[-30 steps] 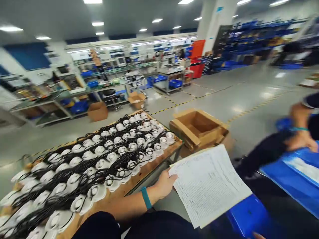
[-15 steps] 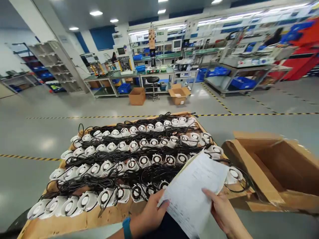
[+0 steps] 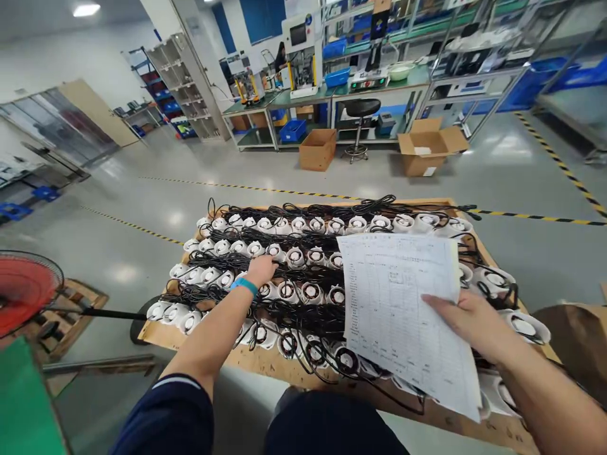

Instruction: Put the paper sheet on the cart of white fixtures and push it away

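Observation:
My right hand (image 3: 467,320) grips a stack of printed paper sheets (image 3: 403,309) by its right edge, holding it over the right half of a wooden board (image 3: 246,357). The board carries rows of white dome-shaped devices (image 3: 303,256) tangled with black cables (image 3: 294,309). My left hand (image 3: 260,268), with a blue wristband, reaches out over the left middle of the rows and rests on the devices there. Its fingers are curled down among the cables, and whether they hold anything is hidden.
A red fan (image 3: 23,287) and a green surface (image 3: 23,404) sit at the left. A brown cardboard box (image 3: 578,341) is at the right edge. Farther off are two open cartons (image 3: 429,148), a black stool (image 3: 360,126), workbenches and shelving across the grey floor.
The view swung left and down. My left hand let go of the papers and reached forward onto the devices; my right hand now holds the papers alone, farther right.

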A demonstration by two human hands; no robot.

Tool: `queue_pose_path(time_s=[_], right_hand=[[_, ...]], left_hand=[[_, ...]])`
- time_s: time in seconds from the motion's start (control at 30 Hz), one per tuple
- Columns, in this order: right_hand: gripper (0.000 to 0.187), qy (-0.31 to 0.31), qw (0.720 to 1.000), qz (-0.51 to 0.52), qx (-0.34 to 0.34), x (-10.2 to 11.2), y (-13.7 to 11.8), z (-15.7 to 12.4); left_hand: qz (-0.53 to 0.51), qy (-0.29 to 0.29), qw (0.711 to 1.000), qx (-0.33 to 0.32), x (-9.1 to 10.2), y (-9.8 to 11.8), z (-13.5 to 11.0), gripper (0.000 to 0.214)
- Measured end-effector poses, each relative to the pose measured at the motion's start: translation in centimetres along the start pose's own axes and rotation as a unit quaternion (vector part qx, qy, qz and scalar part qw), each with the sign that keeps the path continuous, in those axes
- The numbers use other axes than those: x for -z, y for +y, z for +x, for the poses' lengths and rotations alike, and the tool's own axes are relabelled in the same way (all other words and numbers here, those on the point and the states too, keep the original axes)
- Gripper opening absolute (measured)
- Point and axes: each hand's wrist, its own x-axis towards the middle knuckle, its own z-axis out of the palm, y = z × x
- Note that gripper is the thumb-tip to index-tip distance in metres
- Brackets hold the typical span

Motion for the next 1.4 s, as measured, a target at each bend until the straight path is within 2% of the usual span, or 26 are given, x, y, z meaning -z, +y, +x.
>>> queue_pose_path(time_s=[0.07,0.13,0.27,0.4,0.5,0.57,0.67,0.77,0.87,0.97,1.07,1.13,1.17,1.3,1.4], right_hand=[[0.039,-0.031,0.999,0.023,-0.032,-0.5,-2.2,1.1],[0.035,-0.035,0.997,0.037,-0.049,-1.5,-4.4,2.0],[0.027,-0.059,0.997,0.011,-0.039,-3.7,-8.8,3.1],[0.024,-0.109,0.987,-0.116,-0.019,-5.1,-12.3,4.1],[0.02,-0.06,0.965,-0.254,-0.011,-6.0,-14.2,5.3],[0.018,-0.041,0.945,-0.325,0.0,-6.7,-15.4,6.1],[0.017,-0.055,0.93,-0.364,0.005,-7.2,-17.1,7.0],[0.021,-0.055,0.94,-0.335,0.001,-7.1,-18.4,7.6],[0.027,-0.066,0.957,-0.284,0.004,-6.8,-18.5,8.7],[0.026,-0.13,0.957,-0.257,0.014,-7.5,-17.6,10.6],[0.027,-0.194,0.957,-0.215,0.012,-9.8,-16.9,12.8],[0.027,-0.199,0.954,-0.224,0.022,-12.3,-17.0,14.0],[0.027,-0.192,0.946,-0.261,0.035,-13.7,-17.3,14.6],[0.025,-0.149,0.872,-0.458,0.092,-19.4,-18.5,16.1],[0.026,-0.122,0.843,-0.51,0.115,-22.5,-18.7,16.8]], left_hand=[[0.016,-0.014,1.0,0.022,-0.9,-0.4,1.1,0.042],[0.023,-0.014,0.999,0.018,-1.6,-0.4,1.7,0.046],[0.01,-0.025,0.999,-0.045,-2.2,0.1,2.4,0.044],[-0.022,-0.043,0.99,-0.13,-2.2,0.0,2.0,0.025],[-0.041,-0.007,0.987,-0.158,-1.7,-0.3,1.3,0.029],[-0.054,0.042,0.986,-0.152,-0.8,-0.6,1.4,0.036],[-0.074,0.1,0.985,-0.119,0.9,-1.1,3.2,0.04],[-0.077,0.116,0.988,-0.07,2.4,-1.9,6.6,0.038],[-0.061,0.116,0.991,-0.023,3.0,-3.9,9.8,0.037],[-0.046,0.112,0.993,0.007,2.9,-7.0,11.7,0.038],[-0.047,0.073,0.996,-0.002,2.4,-10.0,12.5,0.05],[-0.061,0.049,0.997,-0.007,2.0,-11.2,12.8,0.049],[-0.07,0.047,0.996,-0.008,1.8,-11.5,12.9,0.044],[-0.108,0.084,0.99,-0.02,1.4,-11.7,12.9,0.032],[-0.141,0.119,0.982,-0.034,0.8,-11.3,11.9,0.028]])
